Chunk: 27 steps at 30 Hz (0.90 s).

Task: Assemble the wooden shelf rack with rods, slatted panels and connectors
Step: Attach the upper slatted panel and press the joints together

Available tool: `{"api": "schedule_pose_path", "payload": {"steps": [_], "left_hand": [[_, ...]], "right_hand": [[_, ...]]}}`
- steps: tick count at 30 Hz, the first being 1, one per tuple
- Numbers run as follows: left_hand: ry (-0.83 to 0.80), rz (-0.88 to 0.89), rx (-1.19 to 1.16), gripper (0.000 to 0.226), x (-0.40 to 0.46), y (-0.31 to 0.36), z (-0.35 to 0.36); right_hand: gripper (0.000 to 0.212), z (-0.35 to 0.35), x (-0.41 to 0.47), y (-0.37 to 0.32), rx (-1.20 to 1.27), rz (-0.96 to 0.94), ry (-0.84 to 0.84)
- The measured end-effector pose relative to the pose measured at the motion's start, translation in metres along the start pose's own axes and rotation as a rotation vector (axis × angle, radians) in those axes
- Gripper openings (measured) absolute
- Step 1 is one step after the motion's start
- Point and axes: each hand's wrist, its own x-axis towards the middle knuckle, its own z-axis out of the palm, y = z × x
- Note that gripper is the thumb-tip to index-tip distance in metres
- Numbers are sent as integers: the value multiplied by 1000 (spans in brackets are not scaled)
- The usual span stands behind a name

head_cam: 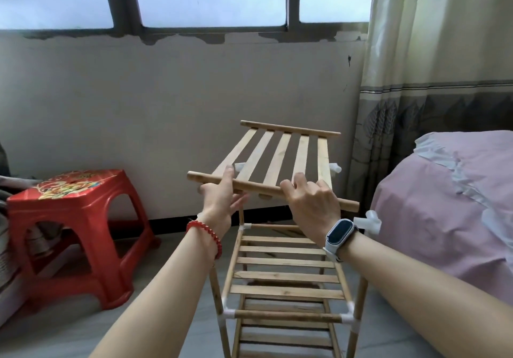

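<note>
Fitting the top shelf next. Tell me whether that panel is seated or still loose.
Loose. Both hands, left hand and right hand, hold the panel above the rack.

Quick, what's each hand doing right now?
Left hand: holding the near rod of the loose wooden slatted panel.
Right hand: curled over the same rod, holding it.

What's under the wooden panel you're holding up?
Under the slatted panel, held by the left hand and right hand, stands the half-built rack, with white connectors on its posts. The hands cover part of the rack's top.
</note>
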Motion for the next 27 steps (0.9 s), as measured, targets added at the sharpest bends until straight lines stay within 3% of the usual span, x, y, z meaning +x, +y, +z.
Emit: {"api": "schedule_pose_path", "payload": {"steps": [3,6,8,11,13,15,17,20,23,27], "left_hand": [[110,58,-243,35,1,10,15],[154,61,-255,35,6,18,10],[162,69,-238,35,10,19,-2],[143,78,-231,34,15,22,-18],[106,64,-261,34,16,25,-23],[60,52,-289,32,15,26,-25],[19,58,-305,29,13,28,-24],[-29,55,-353,38,13,39,-22],[-130,-4,-317,43,5,41,-20],[-290,-108,-94,39,-13,24,-14]], "right_hand": [[15,-9,7,2,113,-53,-61],[48,-15,11,15,308,-116,-469],[63,-16,15,36,314,-55,-544],[64,-12,24,71,439,430,-585],[59,-4,24,80,820,864,-683],[49,5,19,71,1255,1164,-742],[29,6,17,57,1650,1335,-668],[15,3,26,47,2056,1474,-358],[18,1,42,45,2241,1527,-42],[16,5,41,34,2276,1557,63]]}}
